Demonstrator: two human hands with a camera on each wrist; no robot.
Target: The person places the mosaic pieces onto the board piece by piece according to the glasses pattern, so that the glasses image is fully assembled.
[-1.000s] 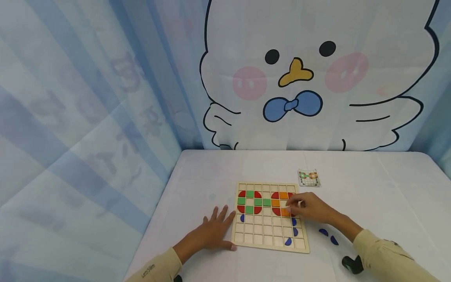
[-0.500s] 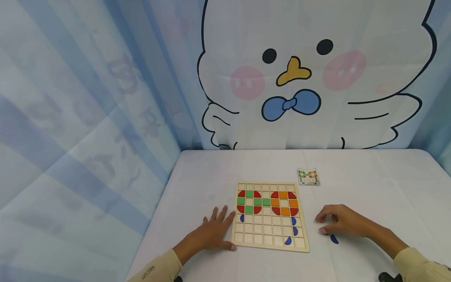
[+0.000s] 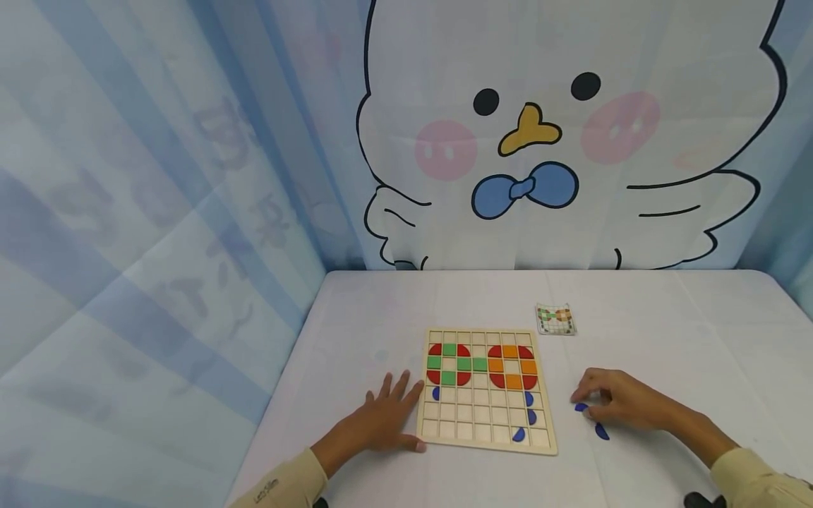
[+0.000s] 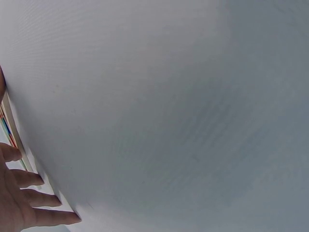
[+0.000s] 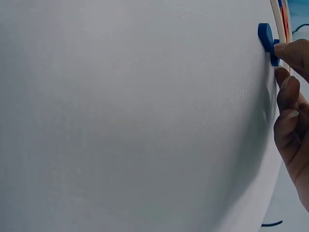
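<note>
My right hand [image 3: 625, 398] is to the right of the wooden grid board [image 3: 480, 446], thumb and index finger pinching a blue half-round piece [image 3: 581, 407]. That piece [image 5: 275, 59] shows at the thumb tip in the right wrist view. Just beside it lies a second blue half-round piece [image 3: 601, 431] on the table. My left hand [image 3: 384, 418] rests with spread fingers against the board's left edge; in the left wrist view its fingers [image 4: 36, 198] are straight. On the board sit red quarter-rounds, green squares [image 3: 479, 365], orange squares [image 3: 513, 382] and several blue half-rounds [image 3: 529, 398].
A small pattern card [image 3: 555, 319] lies behind the board's right corner on the white table [image 3: 368, 317]. A dark object [image 3: 701, 500] is by the right sleeve. Printed curtains stand behind and at the left.
My right hand has left the board's right side, where a red quarter-round and an orange square now show, and has moved right to the loose blue pieces. The left hand stays put.
</note>
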